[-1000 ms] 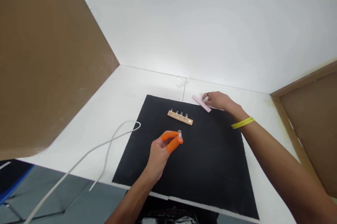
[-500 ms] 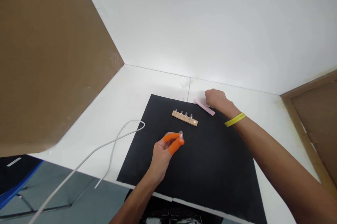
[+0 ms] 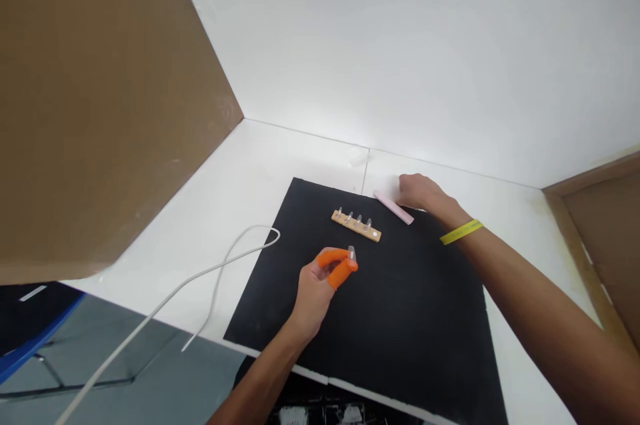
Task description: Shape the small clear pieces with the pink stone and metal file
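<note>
My left hand (image 3: pixel 320 278), with orange sleeves on thumb and forefinger, pinches a small clear piece (image 3: pixel 352 253) above the black mat (image 3: pixel 400 318). Beyond it lies a narrow wooden strip (image 3: pixel 356 225) with several similar clear pieces standing on it and a white dot at its right end. My right hand (image 3: pixel 420 192) is at the mat's back edge, beside a pale pink bar (image 3: pixel 393 207). Its fingers are curled down and mostly hidden, so what they hold, if anything, cannot be seen. A yellow band circles the right wrist.
A white cable (image 3: pixel 215 268) loops over the white table (image 3: pixel 200 212) at the left and hangs off its front edge. Brown panels stand left (image 3: pixel 125 112) and right (image 3: pixel 610 225), with a white wall (image 3: pixel 400 45) behind.
The whole view has shifted slightly, moving the mat and strip a little to the right in the picture. My left hand still pinches the clear piece; my right hand remains by the pink bar.
</note>
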### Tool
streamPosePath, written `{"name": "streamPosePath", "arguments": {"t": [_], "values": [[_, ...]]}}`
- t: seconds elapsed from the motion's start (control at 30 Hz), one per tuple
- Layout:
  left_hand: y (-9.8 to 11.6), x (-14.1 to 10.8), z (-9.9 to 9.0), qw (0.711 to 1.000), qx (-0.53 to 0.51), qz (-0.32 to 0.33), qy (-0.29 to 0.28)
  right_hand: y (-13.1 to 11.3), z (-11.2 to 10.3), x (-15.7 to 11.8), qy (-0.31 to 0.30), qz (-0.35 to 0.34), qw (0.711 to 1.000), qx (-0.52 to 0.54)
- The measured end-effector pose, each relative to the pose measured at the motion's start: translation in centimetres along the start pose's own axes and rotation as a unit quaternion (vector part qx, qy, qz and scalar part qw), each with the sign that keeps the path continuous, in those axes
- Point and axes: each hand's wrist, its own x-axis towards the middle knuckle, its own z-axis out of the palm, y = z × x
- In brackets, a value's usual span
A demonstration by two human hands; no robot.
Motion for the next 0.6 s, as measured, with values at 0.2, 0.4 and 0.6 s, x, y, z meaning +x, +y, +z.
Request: {"name": "streamPosePath", "arguments": {"t": [0.2,0.4,0.6], "values": [[-0.3,0.2,0.3,1.000,0.014,0.025,-0.009,0.1,-0.9,-1.2,-0.064,0.003,0.998,-0.021],[-0.8,0.5,0.2,0.998,0.039,0.041,-0.017,0.8,-1.6,-3.0,-0.077,0.014,0.997,-0.014],[-1.2,0.5,0.3,0.997,0.052,0.048,-0.024,2.1,-2.1,-5.0,-0.057,0.046,0.996,0.039]]}}
